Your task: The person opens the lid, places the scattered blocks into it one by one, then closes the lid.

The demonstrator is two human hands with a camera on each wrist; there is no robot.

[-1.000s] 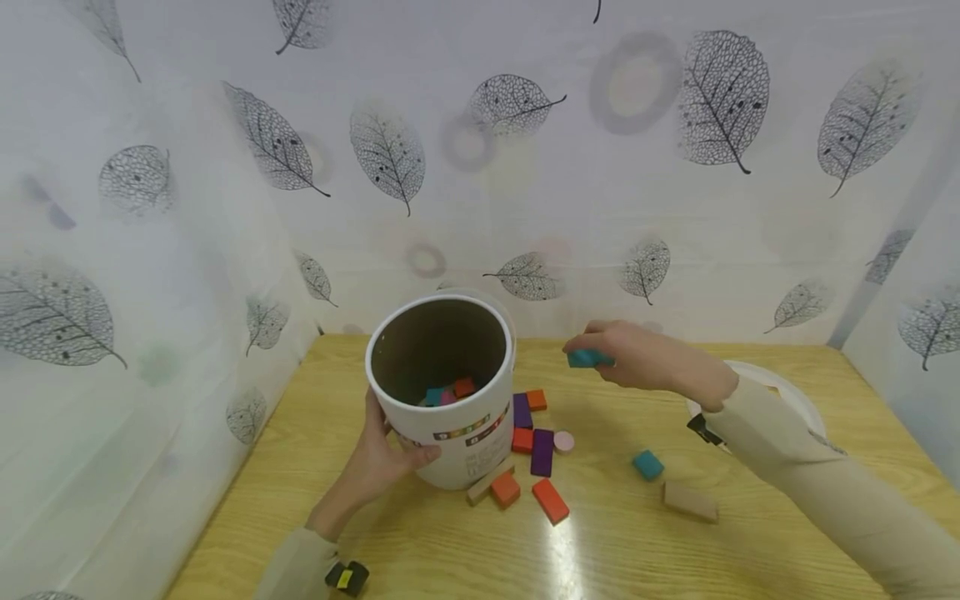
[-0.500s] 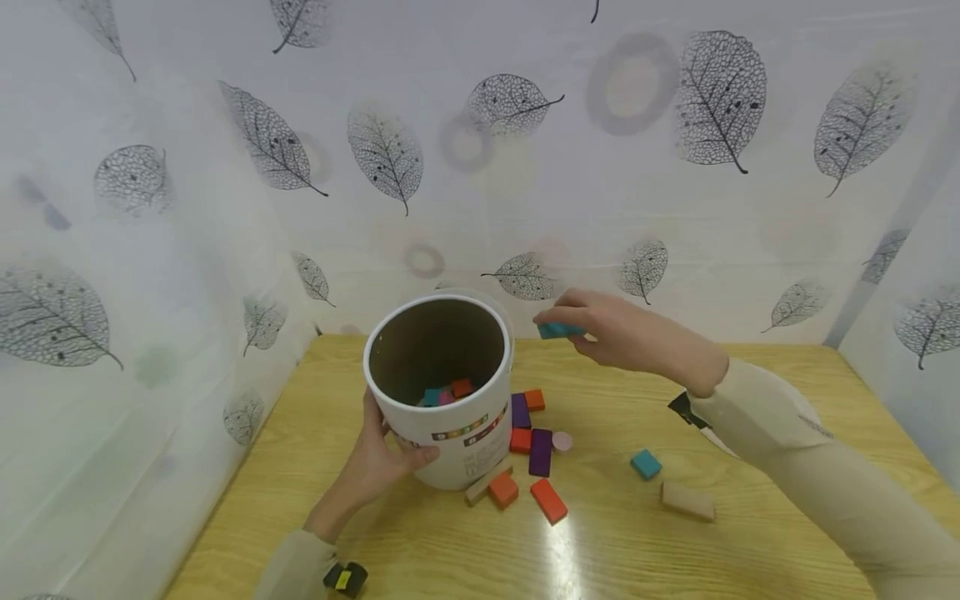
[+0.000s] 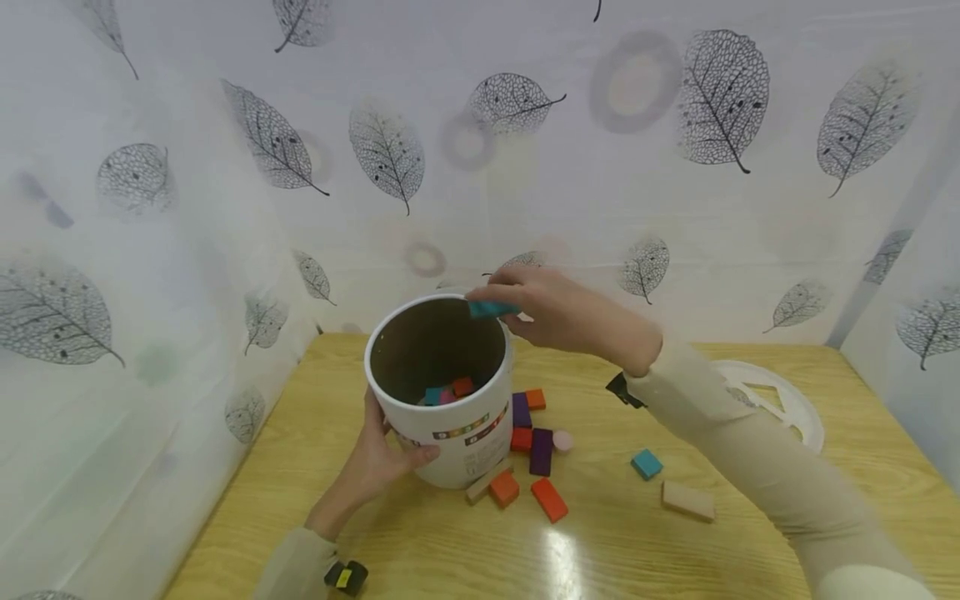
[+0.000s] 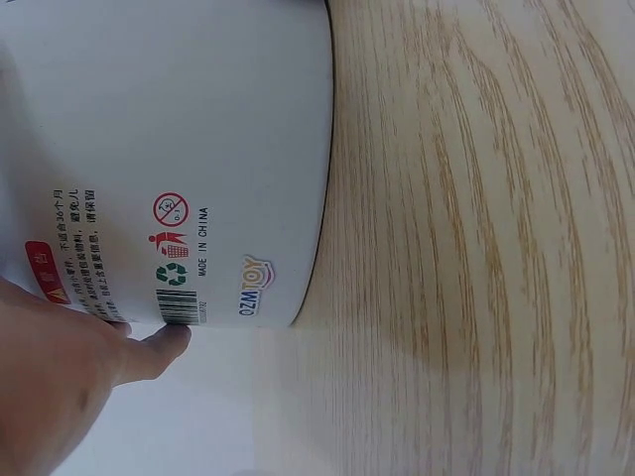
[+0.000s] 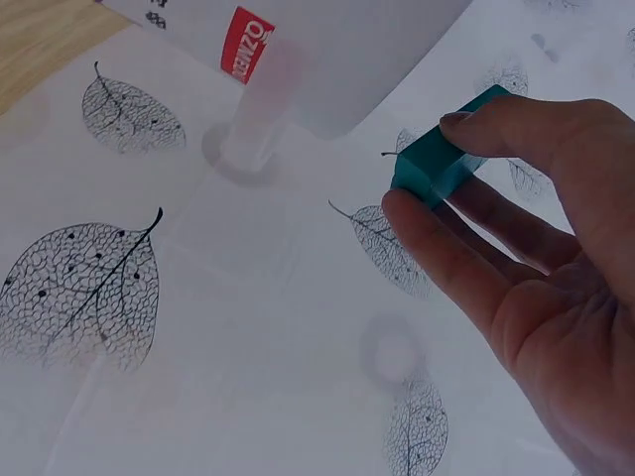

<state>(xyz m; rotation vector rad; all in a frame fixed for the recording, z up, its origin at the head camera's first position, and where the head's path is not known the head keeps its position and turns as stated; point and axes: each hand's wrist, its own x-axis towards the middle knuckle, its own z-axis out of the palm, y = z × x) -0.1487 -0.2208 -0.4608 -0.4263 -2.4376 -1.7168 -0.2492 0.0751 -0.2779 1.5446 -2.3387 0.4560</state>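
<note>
A white cylindrical bucket point(image 3: 457, 450) stands slightly tilted on the table, with several coloured blocks point(image 3: 462, 387) at its bottom. My left hand point(image 3: 386, 458) grips the bucket's left side, thumb on the front; the left wrist view shows fingers against its printed wall point(image 4: 129, 129). In my right hand point(image 3: 558, 312) a teal rectangular block point(image 3: 491, 309) is pinched between thumb and fingers, over the bucket's right back rim. The right wrist view shows the same teal block point(image 5: 446, 149) in the fingertips, near the bucket's outer wall point(image 5: 337, 59).
Right of the bucket lie a purple block point(image 3: 541, 452), a red block point(image 3: 550, 499), an orange block point(image 3: 505, 489) and a pink disc point(image 3: 562, 441). Farther right are a teal block point(image 3: 647, 464), a wooden block point(image 3: 687, 501) and a white lid with cutouts point(image 3: 806, 417). A leaf-print curtain point(image 3: 555, 183) hangs behind.
My right hand has moved left and up with the teal block, from right of the bucket to over its rim. My left hand and the bucket stay put.
</note>
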